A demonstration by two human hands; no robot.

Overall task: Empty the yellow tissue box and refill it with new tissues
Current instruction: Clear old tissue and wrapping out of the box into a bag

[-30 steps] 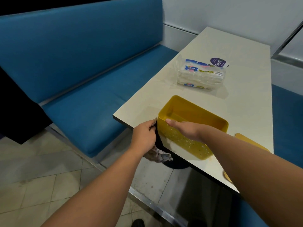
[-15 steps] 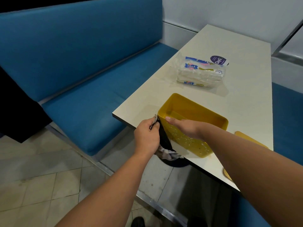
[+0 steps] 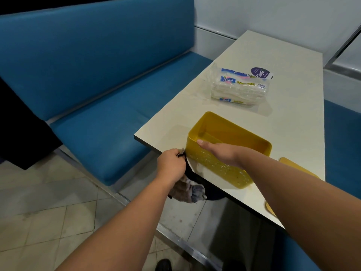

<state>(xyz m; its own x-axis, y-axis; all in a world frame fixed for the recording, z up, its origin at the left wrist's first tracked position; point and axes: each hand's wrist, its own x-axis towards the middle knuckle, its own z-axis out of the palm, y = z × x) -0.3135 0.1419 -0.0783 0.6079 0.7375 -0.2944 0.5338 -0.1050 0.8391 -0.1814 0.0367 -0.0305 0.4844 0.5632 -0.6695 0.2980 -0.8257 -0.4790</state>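
Yellow tissue box (image 3: 224, 147): open-topped, lid off, standing at the near corner of the table (image 3: 293, 118), nothing visible inside. Judged light, rigid plastic with smooth walls; best taken by the long rim or clasped across both long sides.

Right hand (image 3: 220, 152): laid over the box's near long wall, fingers (image 3: 202, 142) straight and together, tips reaching over the rim, steadying rather than clasping.

Left hand (image 3: 172, 163): just beside the box's left end at the table edge, fingers curled, pinching the rim of a dark bag (image 3: 187, 169) that hangs below the edge; crumpled used tissues (image 3: 188, 189) show beneath.

Yellow lid (image 3: 297, 169): flat on the table, right of the box.

Pack of new tissues (image 3: 240, 87): clear wrapper, soft, compressible, farther along the table, well apart from the box.

Blue bench seat (image 3: 97, 118): beyond the table.
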